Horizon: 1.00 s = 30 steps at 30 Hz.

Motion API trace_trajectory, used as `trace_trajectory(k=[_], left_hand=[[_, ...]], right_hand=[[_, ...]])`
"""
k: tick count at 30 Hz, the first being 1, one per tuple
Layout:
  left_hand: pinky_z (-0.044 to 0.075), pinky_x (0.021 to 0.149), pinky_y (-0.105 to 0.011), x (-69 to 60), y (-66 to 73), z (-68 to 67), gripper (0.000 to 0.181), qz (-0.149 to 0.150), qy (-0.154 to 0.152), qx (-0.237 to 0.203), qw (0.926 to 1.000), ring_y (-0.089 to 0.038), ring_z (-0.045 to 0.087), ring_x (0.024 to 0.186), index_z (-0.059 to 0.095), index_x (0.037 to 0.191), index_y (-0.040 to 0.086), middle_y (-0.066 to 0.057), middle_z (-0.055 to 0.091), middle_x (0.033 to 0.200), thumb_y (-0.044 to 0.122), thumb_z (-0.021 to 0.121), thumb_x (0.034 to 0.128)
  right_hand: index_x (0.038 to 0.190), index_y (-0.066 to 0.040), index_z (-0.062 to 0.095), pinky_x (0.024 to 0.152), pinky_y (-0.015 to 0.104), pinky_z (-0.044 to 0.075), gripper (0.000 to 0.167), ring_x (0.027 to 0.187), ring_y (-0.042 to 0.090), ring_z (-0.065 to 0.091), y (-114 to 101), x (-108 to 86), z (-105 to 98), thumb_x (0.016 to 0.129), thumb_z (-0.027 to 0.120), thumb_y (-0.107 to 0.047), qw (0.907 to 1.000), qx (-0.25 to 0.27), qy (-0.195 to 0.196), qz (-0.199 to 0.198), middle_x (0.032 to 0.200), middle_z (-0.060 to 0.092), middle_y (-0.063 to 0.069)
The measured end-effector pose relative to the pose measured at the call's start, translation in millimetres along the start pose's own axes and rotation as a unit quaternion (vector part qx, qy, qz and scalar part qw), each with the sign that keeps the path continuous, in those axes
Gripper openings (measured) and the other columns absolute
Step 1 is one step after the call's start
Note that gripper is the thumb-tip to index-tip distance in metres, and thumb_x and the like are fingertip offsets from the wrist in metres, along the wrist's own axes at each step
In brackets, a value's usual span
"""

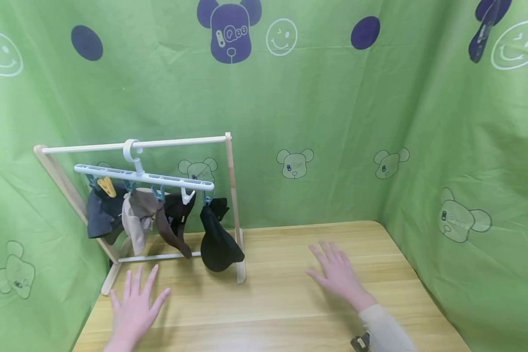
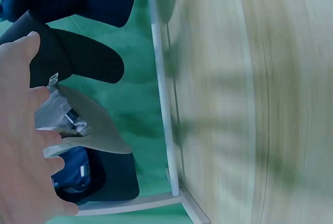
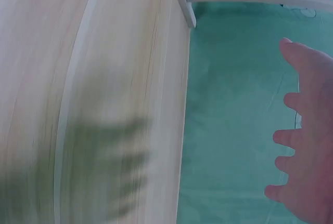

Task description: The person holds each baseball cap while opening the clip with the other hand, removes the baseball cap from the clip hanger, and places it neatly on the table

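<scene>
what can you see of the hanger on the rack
The hanger is a pale blue, plastic-looking slotted bar with a curved hook rising from its middle. The hook hangs over the white top rail; in the head view the bar slopes down to the right. Teal, yellow and white clips hang beneath it, caps below.
</scene>
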<state>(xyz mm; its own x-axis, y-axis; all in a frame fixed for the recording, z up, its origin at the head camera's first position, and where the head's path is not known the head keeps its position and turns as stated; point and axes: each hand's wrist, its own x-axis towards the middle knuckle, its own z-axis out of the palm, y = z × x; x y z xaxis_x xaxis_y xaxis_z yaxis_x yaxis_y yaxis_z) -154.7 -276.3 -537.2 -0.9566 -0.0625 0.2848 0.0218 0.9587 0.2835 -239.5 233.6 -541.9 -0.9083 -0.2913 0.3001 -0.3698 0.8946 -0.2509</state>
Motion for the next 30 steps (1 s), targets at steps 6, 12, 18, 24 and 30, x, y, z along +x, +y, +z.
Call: trace_trajectory(k=[6,12,18,24,30], left_hand=[[0.0,0.102,-0.084,0.5,-1.6,-5.8,0.072,-0.006,0.009,-0.004,0.9999,-0.046,0.008,0.148,0.02,0.156,0.029,-0.025,0.02,0.158,0.056,0.049,0.0954],[0.004,0.101,-0.084,0.3,-6.2,-9.9,0.07,-0.012,0.037,-0.005,0.9992,-0.045,0.011,0.148,0.023,0.155,0.029,-0.024,0.022,0.158,0.054,0.049,0.0956],[0.008,0.101,-0.084,-0.3,-8.3,-17.6,0.067,-0.019,0.061,-0.005,0.998,-0.042,0.01,0.149,0.027,0.154,0.026,-0.024,0.025,0.157,0.052,0.049,0.0963],[0.007,0.102,-0.083,-0.5,-7.9,-23.4,0.066,-0.025,0.071,-0.013,0.9971,-0.038,0.008,0.151,0.025,0.155,0.026,-0.022,0.022,0.158,0.05,0.047,0.0973],[0.009,0.103,-0.082,1.2,-7.7,-25.1,0.065,-0.028,0.089,-0.02,0.9955,-0.039,0.015,0.148,0.025,0.154,0.027,-0.022,0.026,0.157,0.049,0.048,0.0975]], right_hand=[[0.151,-0.017,0.035,0.116,0.067,0.016,0.074,0.145,0.048,0.022,-15.7,7.0,5.5,0.091,0.06,-0.051,0.9998,0.019,-0.002,-0.009,0.157,0.029,0.02],[0.151,-0.016,0.034,0.116,0.066,0.018,0.074,0.145,0.047,0.024,-28.5,12.0,9.8,0.091,0.059,-0.052,0.9995,0.025,0.0,-0.02,0.157,0.03,0.019],[0.153,-0.02,0.031,0.116,0.066,0.018,0.075,0.146,0.044,0.023,-39.1,16.2,13.5,0.091,0.061,-0.049,0.9989,0.035,-0.002,-0.03,0.158,0.03,0.018],[0.153,-0.02,0.031,0.116,0.066,0.018,0.075,0.147,0.043,0.022,-53.4,22.1,10.5,0.091,0.059,-0.051,0.9979,0.05,-0.01,-0.04,0.159,0.028,0.017],[0.153,-0.02,0.03,0.116,0.065,0.02,0.075,0.146,0.042,0.024,-67.5,31.4,9.3,0.092,0.058,-0.053,0.9968,0.049,-0.009,-0.062,0.158,0.03,0.016]])
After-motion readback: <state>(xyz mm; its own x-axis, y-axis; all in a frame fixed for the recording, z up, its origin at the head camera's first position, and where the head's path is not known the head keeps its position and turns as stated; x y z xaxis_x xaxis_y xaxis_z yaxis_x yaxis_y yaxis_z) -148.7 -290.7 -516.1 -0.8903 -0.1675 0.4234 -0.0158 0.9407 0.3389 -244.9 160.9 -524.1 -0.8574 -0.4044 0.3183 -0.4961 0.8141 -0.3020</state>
